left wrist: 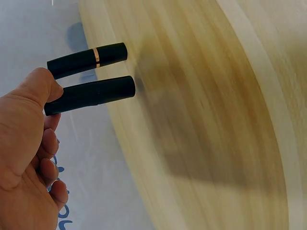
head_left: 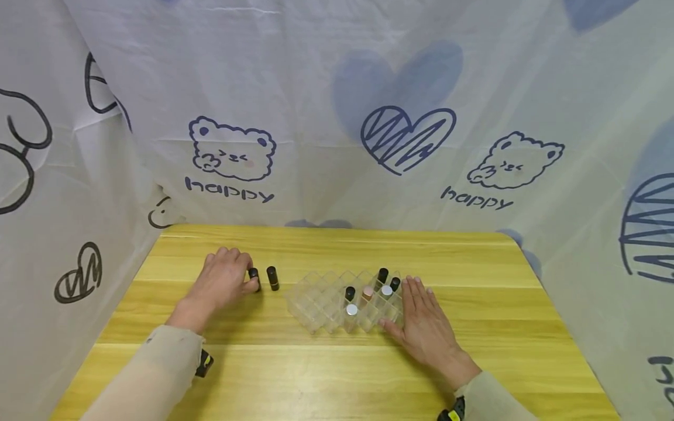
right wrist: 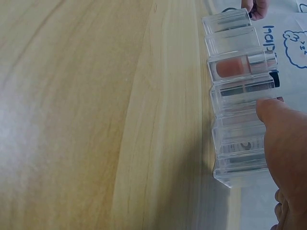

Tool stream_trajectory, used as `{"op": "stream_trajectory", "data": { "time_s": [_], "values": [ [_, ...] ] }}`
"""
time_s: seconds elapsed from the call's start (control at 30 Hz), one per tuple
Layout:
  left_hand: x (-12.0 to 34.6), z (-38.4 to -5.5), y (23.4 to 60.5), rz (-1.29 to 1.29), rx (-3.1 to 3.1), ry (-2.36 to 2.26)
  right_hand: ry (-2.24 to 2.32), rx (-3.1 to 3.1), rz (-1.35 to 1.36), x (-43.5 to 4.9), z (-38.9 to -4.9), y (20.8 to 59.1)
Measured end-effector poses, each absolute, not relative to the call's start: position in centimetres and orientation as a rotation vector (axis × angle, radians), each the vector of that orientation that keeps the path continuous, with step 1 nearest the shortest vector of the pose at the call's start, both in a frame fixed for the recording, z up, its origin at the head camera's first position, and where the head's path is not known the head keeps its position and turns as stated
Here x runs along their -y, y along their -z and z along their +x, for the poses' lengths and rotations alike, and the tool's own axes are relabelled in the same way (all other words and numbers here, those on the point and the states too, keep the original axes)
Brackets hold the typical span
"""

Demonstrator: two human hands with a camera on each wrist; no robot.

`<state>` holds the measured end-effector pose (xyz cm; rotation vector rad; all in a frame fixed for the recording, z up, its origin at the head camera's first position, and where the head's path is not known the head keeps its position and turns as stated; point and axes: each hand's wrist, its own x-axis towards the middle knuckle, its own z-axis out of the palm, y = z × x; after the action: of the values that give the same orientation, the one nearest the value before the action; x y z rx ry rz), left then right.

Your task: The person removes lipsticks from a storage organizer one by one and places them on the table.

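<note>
At the left my pale sleeve (head_left: 150,371) ends at the wrist, and past it my left hand (head_left: 226,279) reaches out over the wooden table (head_left: 253,380); thumb and fingers pinch a black tube (left wrist: 98,95) near its upper end, the other fingers loosely bent beneath my palm; the tube stands with its long axis upright, though I cannot tell whether its base touches the table or hangs just above it; just to its right, apart from my fingers, a second black tube (head_left: 272,278) stands parallel to it, ringed by a thin copper-coloured band; farther right lies the clear rack (head_left: 310,304), its long side running left to right and its diamond cells facing up, so the pinched tube's axis already matches theirs, with a sideways gap and the second tube between; my left hand is the nearer to both loose tubes and to the rack's left end; in the rack's right half stand black-capped tubes (head_left: 350,293), a pink-capped tube (head_left: 367,292) and white-capped tubes (head_left: 351,310); at the right end my right hand (head_left: 429,327) lies alongside the rack, fingers straight, thumb spread to its near side, gripping nothing.
</note>
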<state>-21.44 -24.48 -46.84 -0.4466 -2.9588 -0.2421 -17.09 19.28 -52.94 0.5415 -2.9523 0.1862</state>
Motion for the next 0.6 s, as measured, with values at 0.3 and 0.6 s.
{"op": "stream_trajectory", "data": {
  "time_s": [0.3,0.6],
  "values": [
    [24.02,-21.71,47.3,-0.451,2.974,0.252,-0.187,2.964,0.536,-19.17,-17.03,52.72],
    [23.79,-21.88,47.37,-0.436,2.983,0.256,-0.192,2.967,0.535,-19.14,-16.99,52.69]
  ]
}}
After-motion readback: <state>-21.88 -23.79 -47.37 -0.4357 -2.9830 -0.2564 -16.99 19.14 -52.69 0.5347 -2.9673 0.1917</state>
